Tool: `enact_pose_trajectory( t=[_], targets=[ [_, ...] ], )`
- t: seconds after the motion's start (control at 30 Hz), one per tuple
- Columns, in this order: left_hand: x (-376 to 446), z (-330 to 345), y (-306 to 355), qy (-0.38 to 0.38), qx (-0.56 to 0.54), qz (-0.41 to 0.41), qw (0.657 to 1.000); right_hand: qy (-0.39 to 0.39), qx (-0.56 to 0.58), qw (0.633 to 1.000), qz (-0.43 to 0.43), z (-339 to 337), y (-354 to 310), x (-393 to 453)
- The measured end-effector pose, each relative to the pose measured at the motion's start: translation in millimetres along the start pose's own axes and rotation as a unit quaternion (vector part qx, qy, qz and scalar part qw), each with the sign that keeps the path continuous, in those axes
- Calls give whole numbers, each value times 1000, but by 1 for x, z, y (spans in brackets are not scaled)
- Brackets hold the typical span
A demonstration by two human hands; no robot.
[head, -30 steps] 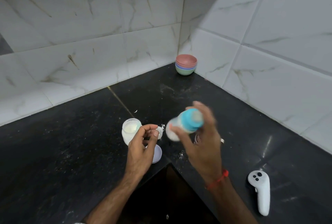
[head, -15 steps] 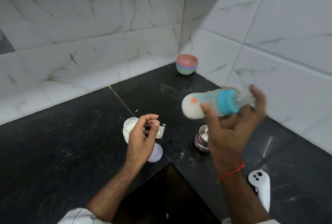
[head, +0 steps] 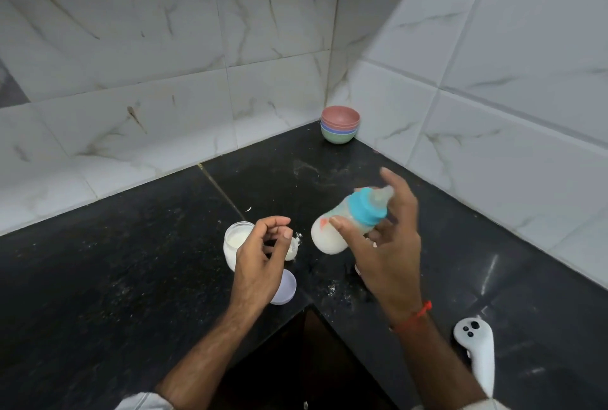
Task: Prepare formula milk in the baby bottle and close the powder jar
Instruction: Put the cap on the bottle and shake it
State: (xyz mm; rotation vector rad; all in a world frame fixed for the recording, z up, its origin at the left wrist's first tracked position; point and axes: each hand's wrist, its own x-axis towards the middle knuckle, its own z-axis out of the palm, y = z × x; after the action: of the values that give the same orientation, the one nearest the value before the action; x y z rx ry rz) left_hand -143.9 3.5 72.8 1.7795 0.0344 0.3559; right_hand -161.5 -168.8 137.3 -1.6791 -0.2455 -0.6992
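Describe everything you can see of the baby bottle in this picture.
The baby bottle is clear plastic with a blue screw collar and a pale teat. White milk fills its lower part, and a small orange print marks its side. It is held off the counter, tilted with the teat pointing up and right. Only the right hand touches it, thumb on the body. It looks motion-blurred.

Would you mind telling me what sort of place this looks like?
Probably a home kitchen corner: a black stone countertop, marble-patterned wall tiles, and stacked bowls tucked into the corner.
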Motion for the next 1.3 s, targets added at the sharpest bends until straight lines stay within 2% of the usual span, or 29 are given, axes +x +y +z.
enact_pose_trajectory(
  t=[0.1, 0.17, 0.27, 0.3, 0.4, 0.47, 0.53, 0.57, 0.6, 0.63, 0.7, 0.73, 0.8, 0.87, 0.9, 1.0, 1.07, 1.13, 1.17, 1.2, 1.3],
  targets=[
    [-1, -1, -4, 10, 2, -7, 1000, 85, 101, 989, -73, -8, -17, 2],
    [-3, -1, -6, 5, 0, -14, 1000, 94, 55, 988, -110, -8, -11, 5],
    [-5, 2, -5, -3, -5, -10, 1000, -39, -62, 996, -46, -5, 5, 3],
    [-5, 3, -4, -2, -8, -7, 1000, -37, -46, 997, -39, -6, 3, 2],
    [-4, 4, -3, -1, -9, -7, 1000, 83, 81, 989, -90, -11, -18, 9],
    [-4, 5, -4, -2, -8, -10, 1000, 121, 32, 981, -149, -12, -15, 12],
    [-4, 6, -4, -2, -8, -11, 1000, 44, -56, 991, -111, -8, -1, 10],
    [-4, 6, -4, -2, -8, -10, 1000, -4, -76, 995, -69, -8, 4, 6],
    [-5, 7, -4, -2, -9, -7, 1000, -16, -70, 996, -45, -8, 4, 3],
    [-5, 6, -4, 0, -10, -4, 1000, 10, -39, 998, -45, -8, 0, 2],
    [-5, 6, -4, 4, -13, -7, 1000, 95, 45, 990, -96, -11, -11, 4],
    [-4, 6, -5, 4, -13, -10, 1000, 120, 50, 984, -125, -11, -10, 5],
    [-3, 7, -5, 1, -13, -14, 1000, 97, -5, 986, -139, -8, 2, 5],
    [-3, 9, -4, -3, -15, -12, 1000, 4, -48, 997, -67, -3, 9, 0],
    [-3, 9, -3, -4, -17, -10, 1000, -1, -43, 998, -52, -2, 9, -3],
    [-3, 8, -3, 3, -19, -10, 1000, 89, 62, 989, -100, -6, -1, -2],
    [-2, 8, -4, 3, -18, -16, 1000, 108, 41, 985, -127, -6, 6, 1],
    [-3, 8, -5, -1, -18, -18, 1000, 32, -46, 994, -89, -3, 16, -1],
    [-3, 8, -5, -2, -16, -13, 1000, 0, -65, 996, -62, -2, 17, -3],
    [-3, 7, -5, -3, -14, -10, 1000, 0, -43, 998, -48, -2, 12, -4],
    [-1, 6, -4, 1, -14, -9, 1000, 103, 77, 985, -112, -7, -7, 1]
  ],
)
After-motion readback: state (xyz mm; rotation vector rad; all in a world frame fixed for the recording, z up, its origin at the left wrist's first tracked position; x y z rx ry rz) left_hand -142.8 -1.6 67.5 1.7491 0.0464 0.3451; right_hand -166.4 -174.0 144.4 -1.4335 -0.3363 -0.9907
